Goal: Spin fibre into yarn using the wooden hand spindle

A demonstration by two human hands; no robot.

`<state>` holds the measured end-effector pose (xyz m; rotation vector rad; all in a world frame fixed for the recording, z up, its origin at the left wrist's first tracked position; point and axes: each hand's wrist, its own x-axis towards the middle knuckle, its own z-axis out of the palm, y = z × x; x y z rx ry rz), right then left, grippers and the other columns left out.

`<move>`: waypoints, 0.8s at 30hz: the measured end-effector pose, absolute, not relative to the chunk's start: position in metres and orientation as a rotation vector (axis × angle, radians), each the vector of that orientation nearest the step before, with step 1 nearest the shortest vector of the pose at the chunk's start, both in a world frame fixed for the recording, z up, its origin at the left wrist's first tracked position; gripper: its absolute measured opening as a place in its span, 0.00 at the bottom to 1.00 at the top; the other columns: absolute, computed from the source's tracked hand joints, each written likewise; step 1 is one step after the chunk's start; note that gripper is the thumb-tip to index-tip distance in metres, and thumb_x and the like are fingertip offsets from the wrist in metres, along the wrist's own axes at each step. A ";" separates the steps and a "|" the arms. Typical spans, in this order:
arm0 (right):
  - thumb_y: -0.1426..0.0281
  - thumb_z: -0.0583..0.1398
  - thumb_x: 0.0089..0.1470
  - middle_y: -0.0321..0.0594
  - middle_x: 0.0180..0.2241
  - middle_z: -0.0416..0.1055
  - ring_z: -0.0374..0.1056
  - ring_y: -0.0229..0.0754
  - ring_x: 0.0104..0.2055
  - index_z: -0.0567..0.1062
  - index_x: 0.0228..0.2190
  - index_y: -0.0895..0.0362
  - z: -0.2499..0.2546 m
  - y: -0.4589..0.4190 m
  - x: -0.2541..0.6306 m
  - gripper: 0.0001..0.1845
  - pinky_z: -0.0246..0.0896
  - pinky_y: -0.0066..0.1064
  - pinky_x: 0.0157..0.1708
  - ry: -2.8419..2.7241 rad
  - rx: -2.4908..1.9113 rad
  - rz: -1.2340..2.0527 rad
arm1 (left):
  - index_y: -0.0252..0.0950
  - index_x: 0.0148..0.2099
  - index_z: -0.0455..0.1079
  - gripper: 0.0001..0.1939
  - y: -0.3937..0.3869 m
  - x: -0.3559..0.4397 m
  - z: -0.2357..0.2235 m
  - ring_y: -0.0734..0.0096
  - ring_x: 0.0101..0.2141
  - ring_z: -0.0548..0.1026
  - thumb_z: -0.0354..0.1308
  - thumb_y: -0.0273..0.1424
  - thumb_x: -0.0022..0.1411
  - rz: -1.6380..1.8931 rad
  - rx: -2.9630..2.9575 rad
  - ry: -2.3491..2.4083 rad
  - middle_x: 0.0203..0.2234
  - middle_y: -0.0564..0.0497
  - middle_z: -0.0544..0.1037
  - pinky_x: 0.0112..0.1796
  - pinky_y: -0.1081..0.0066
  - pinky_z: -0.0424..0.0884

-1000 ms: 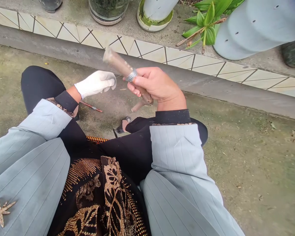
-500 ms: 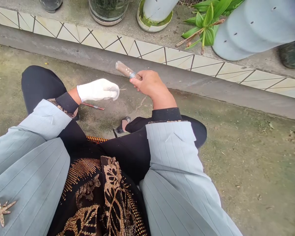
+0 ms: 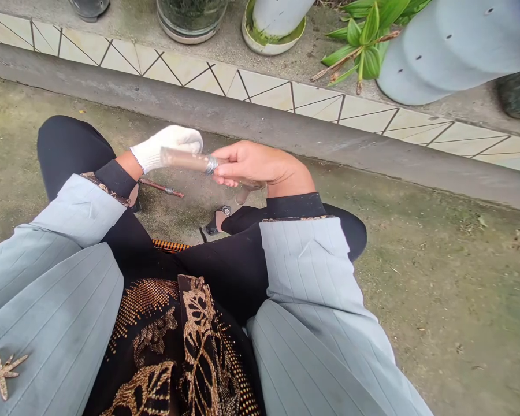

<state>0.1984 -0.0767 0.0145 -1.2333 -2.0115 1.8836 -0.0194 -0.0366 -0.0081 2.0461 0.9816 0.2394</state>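
Note:
My right hand (image 3: pixel 251 164) is bare and closed around a short, thick wooden handle (image 3: pixel 184 160) with silvery wire wound round it near my fingers. The handle points left, its free end in front of my left hand's wrist. Something greyish shows below my right palm, too blurred to name. A white knitted glove covers my left hand (image 3: pixel 171 144), whose fingers are curled closed; whatever is inside them is hidden. On the concrete below my left hand lies a thin brown stick (image 3: pixel 162 187) with a wire-like band.
A low tiled ledge (image 3: pixel 264 92) runs across ahead of me. On it stand a glass jar (image 3: pixel 190 23), a white pot in a green-rimmed saucer (image 3: pixel 273 43), a leafy plant (image 3: pixel 366 43) and a large grey ribbed planter (image 3: pixel 450 46). My shoe (image 3: pixel 214 222) is on the concrete floor (image 3: pixel 450 277).
My right hand has lowered and turned, swinging the handle's free end down and left in front of the glove. My left hand has risen slightly; the thin strand at its fingertips no longer shows.

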 end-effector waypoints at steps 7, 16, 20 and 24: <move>0.49 0.60 0.53 0.39 0.26 0.67 0.59 0.41 0.26 0.68 0.32 0.51 0.011 -0.068 0.226 0.19 0.55 0.35 0.25 -1.335 -1.365 1.394 | 0.31 0.36 0.74 0.12 -0.046 -0.013 0.001 0.76 0.22 0.65 0.50 0.31 0.62 0.164 2.003 0.891 0.21 0.51 0.70 0.28 0.73 0.61; 0.43 0.55 0.53 0.40 0.22 0.67 0.60 0.45 0.30 0.67 0.29 0.49 -0.025 -0.045 0.242 0.22 0.56 0.38 0.29 -1.361 -1.654 1.126 | 0.35 0.35 0.75 0.13 -0.051 -0.009 -0.007 0.75 0.28 0.70 0.50 0.33 0.60 0.100 2.160 0.675 0.27 0.53 0.76 0.33 0.75 0.63; 0.52 0.60 0.55 0.40 0.22 0.65 0.62 0.41 0.26 0.66 0.26 0.54 -0.038 -0.044 0.226 0.19 0.58 0.34 0.28 -1.582 -1.981 1.007 | 0.35 0.35 0.75 0.12 -0.052 -0.013 0.001 0.73 0.29 0.71 0.51 0.33 0.60 0.096 2.163 0.688 0.28 0.52 0.76 0.34 0.74 0.63; 0.54 0.60 0.56 0.41 0.24 0.69 0.65 0.41 0.27 0.67 0.28 0.55 -0.042 -0.049 0.210 0.17 0.60 0.34 0.28 -1.952 -1.984 1.217 | 0.34 0.36 0.74 0.12 -0.049 -0.021 0.009 0.76 0.26 0.68 0.51 0.33 0.62 0.279 2.087 0.816 0.26 0.52 0.74 0.32 0.72 0.62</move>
